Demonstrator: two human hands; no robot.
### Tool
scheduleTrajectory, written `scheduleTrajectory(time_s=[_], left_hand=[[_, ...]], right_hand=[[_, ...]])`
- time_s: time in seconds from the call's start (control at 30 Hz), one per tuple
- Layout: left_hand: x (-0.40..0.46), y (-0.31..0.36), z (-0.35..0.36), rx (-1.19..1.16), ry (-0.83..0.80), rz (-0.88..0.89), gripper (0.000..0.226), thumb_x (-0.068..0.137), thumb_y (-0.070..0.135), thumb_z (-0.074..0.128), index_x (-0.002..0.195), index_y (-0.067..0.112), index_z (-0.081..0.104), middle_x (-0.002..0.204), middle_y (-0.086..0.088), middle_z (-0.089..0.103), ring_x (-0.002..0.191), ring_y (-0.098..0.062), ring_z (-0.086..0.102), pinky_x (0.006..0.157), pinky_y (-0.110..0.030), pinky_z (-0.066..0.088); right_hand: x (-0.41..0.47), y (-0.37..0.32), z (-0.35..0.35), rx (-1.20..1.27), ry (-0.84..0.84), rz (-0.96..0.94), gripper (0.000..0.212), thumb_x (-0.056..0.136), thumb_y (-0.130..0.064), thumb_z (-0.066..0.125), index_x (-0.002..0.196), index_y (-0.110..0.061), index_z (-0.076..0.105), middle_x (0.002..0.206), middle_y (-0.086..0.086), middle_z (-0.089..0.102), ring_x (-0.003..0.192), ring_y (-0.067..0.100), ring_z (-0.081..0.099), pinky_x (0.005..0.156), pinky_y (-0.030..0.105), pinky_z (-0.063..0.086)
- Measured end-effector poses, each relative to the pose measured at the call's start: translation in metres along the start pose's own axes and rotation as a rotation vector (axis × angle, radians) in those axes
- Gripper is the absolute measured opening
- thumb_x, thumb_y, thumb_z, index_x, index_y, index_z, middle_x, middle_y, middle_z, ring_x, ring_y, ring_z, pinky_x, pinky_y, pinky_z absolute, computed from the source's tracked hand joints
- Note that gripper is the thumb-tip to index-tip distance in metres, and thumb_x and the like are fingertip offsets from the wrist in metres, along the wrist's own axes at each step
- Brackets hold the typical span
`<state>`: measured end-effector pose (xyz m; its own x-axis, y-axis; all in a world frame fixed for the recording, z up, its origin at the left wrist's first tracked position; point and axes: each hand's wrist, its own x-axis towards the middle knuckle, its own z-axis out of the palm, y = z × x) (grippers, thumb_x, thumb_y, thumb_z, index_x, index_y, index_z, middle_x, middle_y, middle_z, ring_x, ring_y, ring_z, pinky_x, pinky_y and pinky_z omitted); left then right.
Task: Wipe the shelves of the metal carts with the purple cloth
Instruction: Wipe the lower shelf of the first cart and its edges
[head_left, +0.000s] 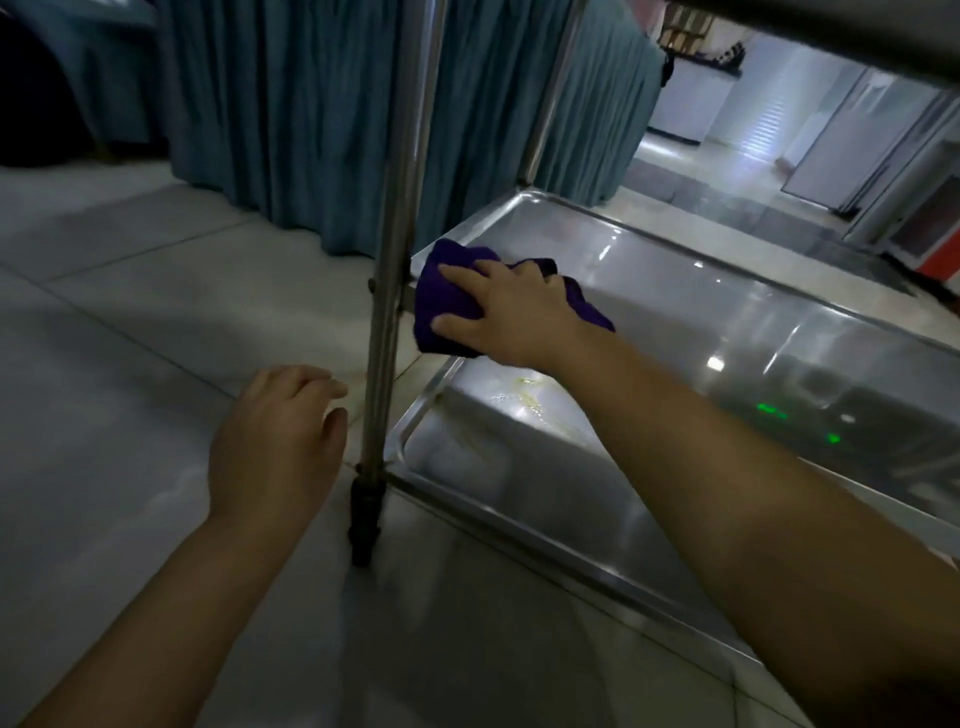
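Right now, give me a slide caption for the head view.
Right hand presses the purple cloth onto the cart's lower shelf near its post; left hand hovers empty.

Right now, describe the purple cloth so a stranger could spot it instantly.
Find the metal cart's bottom shelf, low above the tiled floor. At its left end, beside the upright leg, the right hand presses the purple cloth: crumpled, and the only purple thing there.
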<state>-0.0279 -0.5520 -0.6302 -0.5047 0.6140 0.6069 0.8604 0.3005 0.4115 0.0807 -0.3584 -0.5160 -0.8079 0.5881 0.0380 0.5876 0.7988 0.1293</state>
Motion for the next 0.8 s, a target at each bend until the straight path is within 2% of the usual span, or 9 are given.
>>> scheduleTrajectory(time_s=[0.1, 0.23, 0.33, 0.43, 0.5, 0.6, 0.67, 0.73, 0.8], left_hand=[[-0.013, -0.016, 0.005, 0.025, -0.050, -0.074, 0.018, 0.075, 0.001, 0.074, 0.092, 0.006, 0.072, 0.099, -0.010, 0.067, 0.096, -0.032, 0.056, 0.065, -0.040, 0.048], [-0.031, -0.031, 0.021, 0.022, -0.081, -0.109, 0.017, 0.078, 0.004, 0.071, 0.094, 0.007, 0.073, 0.100, -0.009, 0.068, 0.099, -0.023, 0.048, 0.069, -0.039, 0.048], [-0.044, -0.039, 0.033, 0.014, -0.100, -0.125, 0.016, 0.078, 0.005, 0.071, 0.093, 0.008, 0.073, 0.100, -0.009, 0.068, 0.100, -0.025, 0.050, 0.069, -0.039, 0.048], [-0.058, -0.046, 0.046, 0.013, -0.128, -0.136, 0.017, 0.077, 0.005, 0.072, 0.094, 0.009, 0.073, 0.100, -0.007, 0.068, 0.102, -0.023, 0.049, 0.069, -0.037, 0.047], [-0.067, -0.049, 0.054, 0.015, -0.146, -0.145, 0.017, 0.078, 0.006, 0.072, 0.094, 0.011, 0.073, 0.099, -0.005, 0.068, 0.102, -0.021, 0.049, 0.069, -0.035, 0.046], [-0.080, -0.049, 0.065, 0.039, -0.188, -0.148, 0.017, 0.079, 0.008, 0.072, 0.096, 0.012, 0.073, 0.099, -0.004, 0.069, 0.101, -0.022, 0.052, 0.072, -0.032, 0.042], [-0.088, -0.049, 0.075, 0.052, -0.206, -0.128, 0.017, 0.079, 0.008, 0.072, 0.095, 0.012, 0.073, 0.097, -0.006, 0.069, 0.098, -0.025, 0.057, 0.074, -0.030, 0.039], [-0.093, -0.049, 0.086, 0.054, -0.221, -0.096, 0.014, 0.082, 0.010, 0.070, 0.095, 0.011, 0.073, 0.096, -0.007, 0.069, 0.094, -0.026, 0.058, 0.074, -0.028, 0.037], [-0.092, -0.047, 0.100, 0.035, -0.248, -0.078, 0.016, 0.085, 0.017, 0.061, 0.095, 0.012, 0.072, 0.095, -0.007, 0.068, 0.093, -0.025, 0.057, 0.074, -0.029, 0.039]], right_hand=[[-0.026, -0.007, 0.021, -0.212, 0.292, -0.079, 0.063, 0.094, -0.047, 0.052, 0.150, -0.033, 0.026, 0.145, 0.006, 0.044, 0.117, 0.035, 0.047, 0.094, 0.048, 0.036], [-0.052, -0.001, 0.059, -0.218, 0.770, -0.250, 0.050, 0.086, -0.015, 0.067, 0.133, -0.026, 0.055, 0.130, 0.011, 0.061, 0.098, 0.035, 0.058, 0.079, 0.044, 0.040], [-0.073, -0.014, 0.096, -0.167, 1.015, -0.374, 0.038, 0.091, -0.020, 0.066, 0.126, -0.031, 0.056, 0.126, 0.004, 0.065, 0.100, 0.029, 0.058, 0.080, 0.040, 0.038], [-0.078, -0.027, 0.156, -0.083, 0.830, -0.397, 0.047, 0.087, -0.021, 0.071, 0.128, -0.030, 0.052, 0.128, 0.006, 0.063, 0.102, 0.030, 0.058, 0.080, 0.040, 0.039], [-0.067, -0.040, 0.196, -0.030, 0.463, -0.243, 0.064, 0.081, -0.032, 0.076, 0.138, -0.030, 0.046, 0.139, 0.008, 0.054, 0.113, 0.034, 0.053, 0.088, 0.044, 0.041], [-0.043, -0.066, 0.242, 0.150, -0.098, 0.060, 0.077, 0.091, -0.065, 0.043, 0.154, -0.034, 0.011, 0.161, 0.004, 0.013, 0.143, 0.035, 0.018, 0.113, 0.052, 0.018], [-0.033, -0.076, 0.269, 0.158, -0.155, 0.080, 0.073, 0.095, -0.063, 0.031, 0.153, -0.034, -0.003, 0.163, 0.003, 0.001, 0.146, 0.034, 0.008, 0.115, 0.051, 0.011], [-0.032, -0.072, 0.283, 0.079, -0.084, 0.053, 0.070, 0.099, -0.051, 0.036, 0.153, -0.032, -0.004, 0.162, 0.005, 0.006, 0.145, 0.035, 0.014, 0.114, 0.049, 0.017], [-0.039, -0.058, 0.289, -0.039, -0.063, 0.044, 0.072, 0.097, -0.044, 0.049, 0.154, -0.029, 0.008, 0.159, 0.008, 0.021, 0.141, 0.036, 0.029, 0.109, 0.049, 0.029]])
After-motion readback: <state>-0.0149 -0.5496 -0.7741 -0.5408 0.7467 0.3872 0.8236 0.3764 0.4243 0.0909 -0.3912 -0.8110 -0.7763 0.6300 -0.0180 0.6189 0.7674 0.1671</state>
